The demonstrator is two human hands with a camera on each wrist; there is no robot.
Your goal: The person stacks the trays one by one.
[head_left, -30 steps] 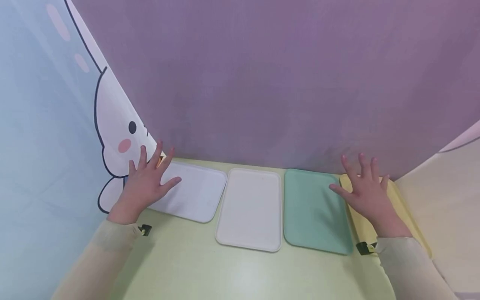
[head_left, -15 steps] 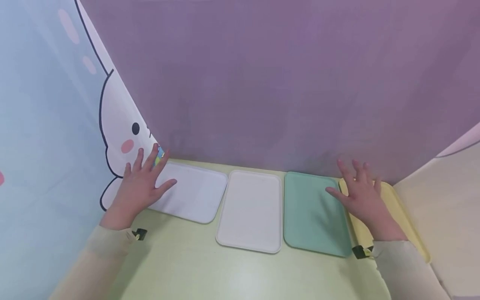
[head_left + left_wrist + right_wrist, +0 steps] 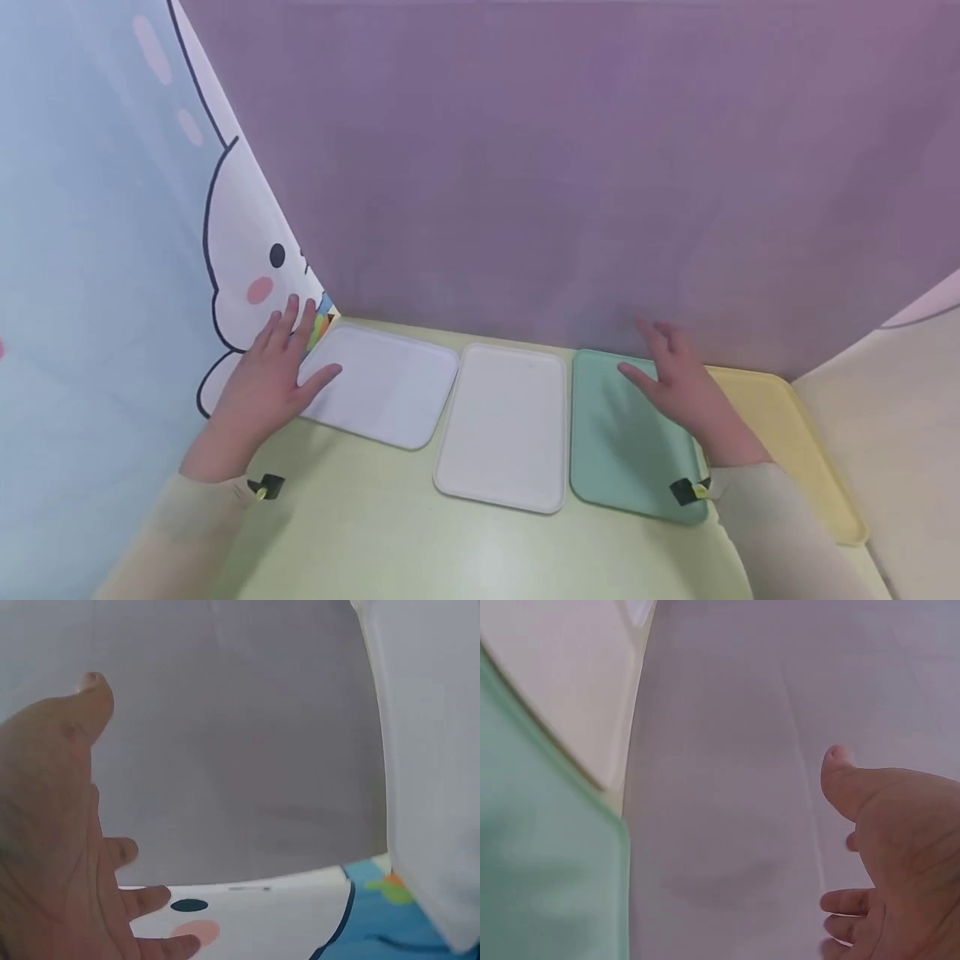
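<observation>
At the back left corner of the pale yellow-green worktop (image 3: 420,542), the left hand (image 3: 266,379) lies flat with its fingers straight and spread, holding nothing. Its palm covers the left edge of the pale lavender rectangular plastic tray (image 3: 386,387), and its fingertips reach to the blue cloth side panel printed with a white cartoon rabbit (image 3: 240,250). A small patch of bright colours (image 3: 322,323) shows in that corner just beyond the fingers; what it is cannot be told.

Just right of that tray, and nearly touching it, lies the white rectangular plastic tray (image 3: 504,425), in the middle of the row along the back edge. Neither hand is on it.

Next comes the mint-green rectangular plastic tray (image 3: 622,433), close beside the white one. The right hand (image 3: 678,383) is over its far right part, fingers loosely extended and gripping nothing; whether it touches the tray cannot be told. At the right edge of the worktop lies the pale yellow rectangular plastic tray (image 3: 780,433), its left side hidden by the right forearm. The plain purple cloth backdrop (image 3: 570,167) stands directly behind all four trays.
</observation>
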